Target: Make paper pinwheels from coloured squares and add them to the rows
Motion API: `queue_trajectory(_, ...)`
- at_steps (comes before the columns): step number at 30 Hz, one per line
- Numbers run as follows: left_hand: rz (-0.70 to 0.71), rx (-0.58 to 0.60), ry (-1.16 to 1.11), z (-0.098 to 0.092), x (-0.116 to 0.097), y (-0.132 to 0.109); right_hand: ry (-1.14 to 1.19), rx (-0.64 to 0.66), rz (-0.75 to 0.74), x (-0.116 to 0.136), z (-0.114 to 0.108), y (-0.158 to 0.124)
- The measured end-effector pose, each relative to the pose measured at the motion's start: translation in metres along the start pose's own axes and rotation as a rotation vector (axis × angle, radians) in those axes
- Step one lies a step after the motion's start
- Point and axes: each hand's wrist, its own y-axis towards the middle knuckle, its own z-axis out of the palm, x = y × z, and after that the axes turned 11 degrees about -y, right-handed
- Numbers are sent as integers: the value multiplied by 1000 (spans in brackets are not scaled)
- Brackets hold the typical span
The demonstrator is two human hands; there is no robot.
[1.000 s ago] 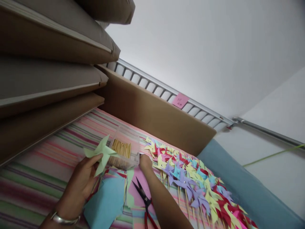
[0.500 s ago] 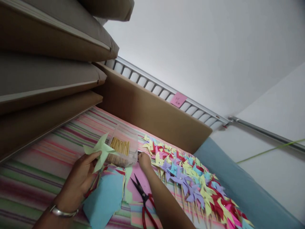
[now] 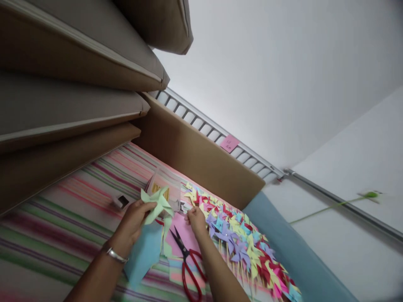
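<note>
A pale green paper pinwheel (image 3: 159, 204) is pinched between the thumb and fingers of my left hand (image 3: 134, 220), partly in front of a clear plastic box (image 3: 173, 189) of gold sticks. Over the pink paper (image 3: 185, 230), beside the finished pinwheels, my right hand (image 3: 195, 218) has its fingertips closed together; whatever they hold is too small to make out. Red-handled scissors (image 3: 186, 253) lie with their blades slightly apart between my forearms. Blue paper (image 3: 145, 251) sits below my left hand.
Many colourful pinwheels on sticks (image 3: 239, 239) cover the right side of the striped cloth (image 3: 78, 209). A small white box (image 3: 122, 201) is left of my left hand. Stacked cushions (image 3: 69, 100) rise at the left, and a brown board (image 3: 201, 153) stands behind.
My left hand has moved right with the green pinwheel, closer to my right hand. The small white box has come into sight. My right hand has drawn slightly nearer, and the view has shifted.
</note>
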Motion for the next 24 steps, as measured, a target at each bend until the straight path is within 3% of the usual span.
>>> queue_trajectory(4,-45,47,84,12,18,-13,168,36,20,-11,-11,-48)
queue_trajectory(9,-67,52,178,17,52,-14,404,114,57,-20,-12,-74)
queue_trajectory(18,-178,87,261,33,109,-5,748,120,61,-52,-18,-68)
queue_trajectory(24,-232,-7,396,36,118,11,935,233,148,-69,-18,-45)
